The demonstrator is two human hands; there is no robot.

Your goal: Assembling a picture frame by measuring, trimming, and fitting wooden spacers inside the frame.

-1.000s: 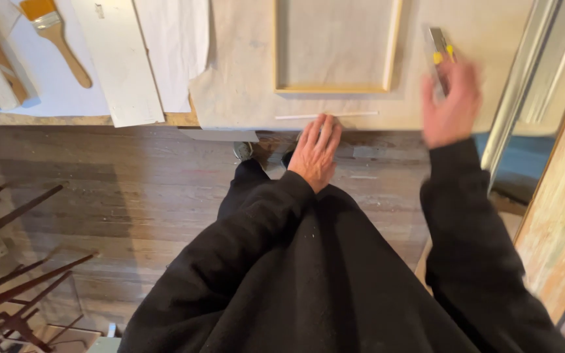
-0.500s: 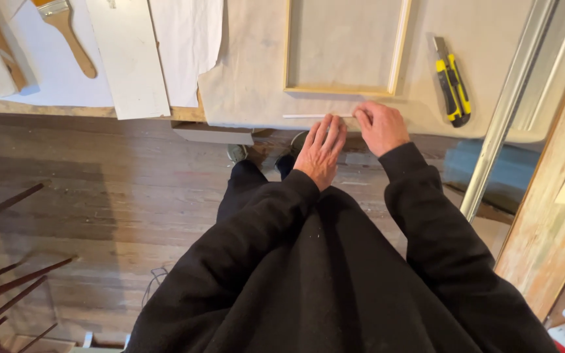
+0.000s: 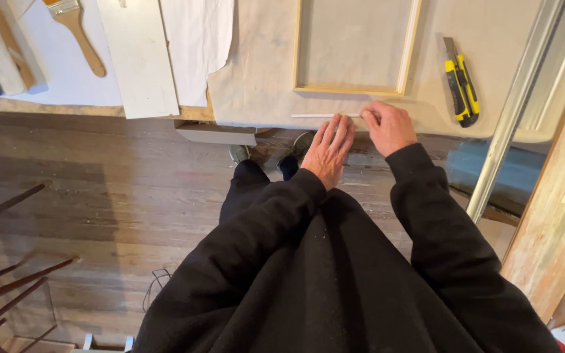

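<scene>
A thin white strip (image 3: 318, 116) lies along the near edge of a beige cloth-covered tabletop (image 3: 256, 85). My right hand (image 3: 388, 126) pinches the strip's right end. My left hand (image 3: 328, 149) rests flat beside it, fingertips touching the strip. Just beyond the strip a light wooden frame (image 3: 408, 49) lies flat on the cloth. A yellow and black utility knife (image 3: 460, 84) lies on the cloth to the right of the frame, apart from both hands.
A wide paintbrush (image 3: 76, 29), white boards (image 3: 138, 59) and white paper (image 3: 197, 39) lie on the table's left part. A metal rail (image 3: 511, 117) and wooden planks (image 3: 554, 216) lean at the right. Dark rods (image 3: 1, 281) stick out at lower left over the wooden floor (image 3: 99, 196).
My right hand let go of the utility knife, which now lies on the cloth, and came down left to the white strip. My left hand stayed at the table edge.
</scene>
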